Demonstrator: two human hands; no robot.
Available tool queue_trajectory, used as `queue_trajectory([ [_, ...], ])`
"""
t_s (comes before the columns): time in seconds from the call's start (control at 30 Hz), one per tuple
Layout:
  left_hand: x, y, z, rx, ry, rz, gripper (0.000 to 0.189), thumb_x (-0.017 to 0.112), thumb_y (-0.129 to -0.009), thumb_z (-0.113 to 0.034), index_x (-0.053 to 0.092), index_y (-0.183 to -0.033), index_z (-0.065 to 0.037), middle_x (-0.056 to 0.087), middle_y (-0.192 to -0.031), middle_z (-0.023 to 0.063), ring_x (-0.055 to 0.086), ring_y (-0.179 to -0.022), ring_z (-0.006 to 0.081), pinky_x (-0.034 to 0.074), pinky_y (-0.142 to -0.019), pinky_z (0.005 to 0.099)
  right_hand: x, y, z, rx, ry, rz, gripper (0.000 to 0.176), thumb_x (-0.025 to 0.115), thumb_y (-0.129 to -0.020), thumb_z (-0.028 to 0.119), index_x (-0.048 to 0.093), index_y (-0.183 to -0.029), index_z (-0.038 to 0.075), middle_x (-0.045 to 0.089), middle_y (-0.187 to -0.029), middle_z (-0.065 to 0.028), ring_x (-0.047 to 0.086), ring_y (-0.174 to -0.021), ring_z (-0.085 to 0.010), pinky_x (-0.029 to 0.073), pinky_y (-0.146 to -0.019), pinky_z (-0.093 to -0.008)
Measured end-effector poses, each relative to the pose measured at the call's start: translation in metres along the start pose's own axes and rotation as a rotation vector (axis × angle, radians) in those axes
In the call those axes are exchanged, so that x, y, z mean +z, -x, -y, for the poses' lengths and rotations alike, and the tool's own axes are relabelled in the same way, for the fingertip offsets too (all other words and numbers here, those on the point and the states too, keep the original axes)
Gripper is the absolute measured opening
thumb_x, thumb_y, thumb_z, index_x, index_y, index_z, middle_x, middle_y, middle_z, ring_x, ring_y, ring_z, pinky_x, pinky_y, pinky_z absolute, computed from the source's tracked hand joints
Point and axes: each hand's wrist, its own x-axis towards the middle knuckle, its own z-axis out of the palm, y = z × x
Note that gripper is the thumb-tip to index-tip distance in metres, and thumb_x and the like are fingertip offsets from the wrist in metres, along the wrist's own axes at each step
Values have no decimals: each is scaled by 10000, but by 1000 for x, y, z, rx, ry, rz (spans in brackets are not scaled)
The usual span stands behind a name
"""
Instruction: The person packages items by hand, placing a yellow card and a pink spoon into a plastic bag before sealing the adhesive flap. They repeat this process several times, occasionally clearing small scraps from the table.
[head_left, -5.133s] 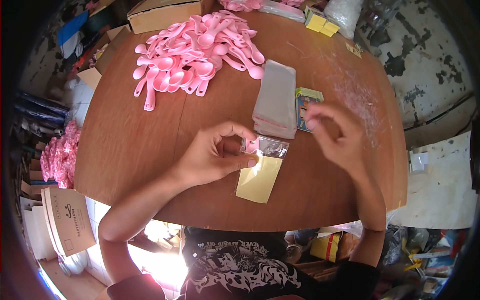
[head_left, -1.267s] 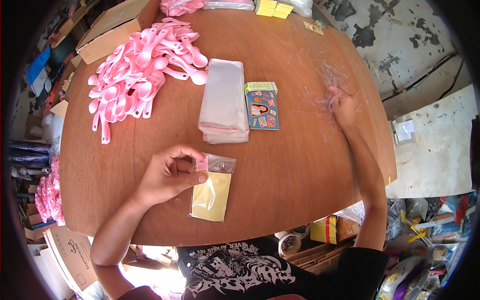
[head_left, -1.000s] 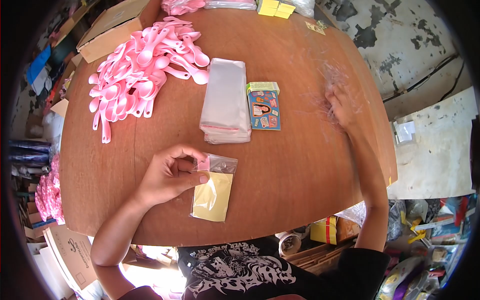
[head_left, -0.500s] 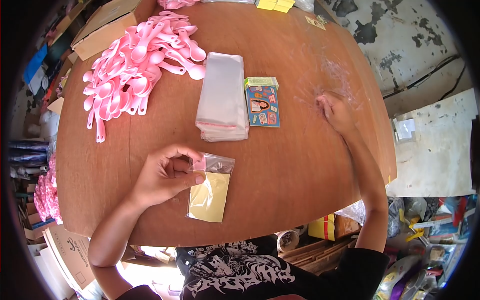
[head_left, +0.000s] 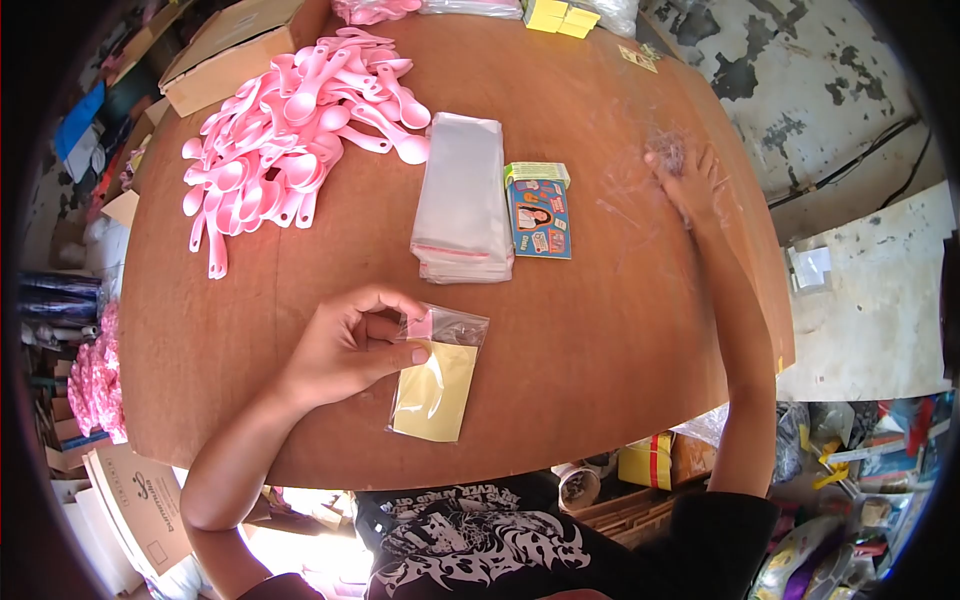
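Note:
My left hand (head_left: 355, 345) pinches the top left corner of a clear plastic bag (head_left: 462, 328) near the table's front edge. A yellow card (head_left: 436, 395) and a small pink piece show inside the bag. My right hand (head_left: 690, 185) is at the right of the table, fingers spread over a crumple of thin clear plastic strips (head_left: 665, 150). Between the hands lie a stack of clear bags (head_left: 460, 195) and, touching its right side, a blue printed card pack (head_left: 541, 215) with a green top edge.
A heap of pink spoons (head_left: 270, 150) covers the back left of the brown table (head_left: 580, 350), beside a cardboard box (head_left: 235, 55). Yellow pads (head_left: 560, 18) and plastic packs stand at the back edge. A stained wall (head_left: 800, 90) is at the right.
My right hand has opened from a closed shape and moved slightly up and to the right. The table's things appear shifted a little rightward in view. My left hand still holds the bag.

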Motion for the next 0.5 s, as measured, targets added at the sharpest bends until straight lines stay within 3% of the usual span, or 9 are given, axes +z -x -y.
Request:
queue_trajectory([
  [0.03, 1, -1, 2, 29, 9, 2, 280, 688, -823, 51, 561, -1071, 24, 644, -1035, 94, 657, -883, 119, 533, -678, 208, 6, -13, -5, -1, -2, 2, 757, 633, -813, 580, 398, -1377, 134, 290, -1485, -215, 209, -1389, -381, 173, -1107, -551],
  [0.1, 2, -1, 0, 59, 20, 3, 279, 686, -823, 54, 561, -1071, 24, 644, -1033, 93, 658, -883, 120, 537, -683, 206, 21, -43, -23, -196, -291, 146, 703, 605, -857, 527, 392, -1409, 147, 320, -1467, -223, 297, -1348, -386, 263, -1078, -509],
  [0.13, 2, -1, -3, 21, 22, 12, 289, 682, -812, 80, 558, -1065, 20, 629, -1082, 101, 653, -928, 148, 549, -746, 243, 29, -55, -27, -204, -293, 144, 703, 605, -857, 527, 392, -1409, 147, 320, -1467, -223, 297, -1348, -386, 263, -1078, -509],
  [0.2, 1, 0, -4, -25, 26, 19, 301, 679, -800, 106, 555, -1060, 17, 615, -1132, 110, 649, -972, 177, 560, -809, 280, 39, -60, -26, -422, -409, 93, 517, 493, -941, 483, 557, -1258, 79, 498, -1294, -270, 507, -1179, -371, 414, -932, -433],
  [0.23, 1, 0, -3, -22, 30, 23, 305, 678, -799, 107, 553, -1063, 18, 613, -1136, 109, 649, -974, 178, 562, -811, 280, 37, -55, -24, -418, -411, 97, 517, 493, -941, 483, 557, -1258, 79, 498, -1294, -270, 507, -1179, -371, 414, -932, -433],
  [0.3, 0, 0, -2, -14, 34, 29, 309, 677, -799, 108, 552, -1067, 20, 612, -1139, 109, 648, -977, 179, 563, -813, 280, 30, -48, -20, -314, -445, 163, 429, 482, -967, 396, 667, -969, 9, 649, -892, -257, 657, -862, -327, 474, -778, -420],
  [0.33, 0, 0, -2, 0, 32, 26, 295, 681, -812, 80, 557, -1073, 23, 623, -1099, 103, 654, -944, 158, 561, -776, 252, 31, -49, -22, -314, -443, 162, 429, 482, -967, 396, 667, -969, 9, 649, -892, -257, 657, -862, -327, 474, -778, -420],
  [0.4, 1, 0, 1, 15, 36, 20, 284, 686, -824, 51, 562, -1079, 26, 634, -1060, 97, 659, -911, 138, 558, -740, 224, 34, -50, -25, -371, -270, 32, 457, 522, -947, 377, 660, -739, -6, 602, -588, -199, 636, -581, -320, 489, -648, -431],
  [0.5, 2, 1, 2, 59, 45, 14, 281, 687, -825, 47, 565, -1077, 23, 627, -1082, 98, 658, -916, 139, 557, -737, 222, 40, -49, -27, -246, -174, -20, 392, 592, -871, 322, 662, -673, -9, 627, -656, -224, 641, -608, -349, 500, -608, -428],
])
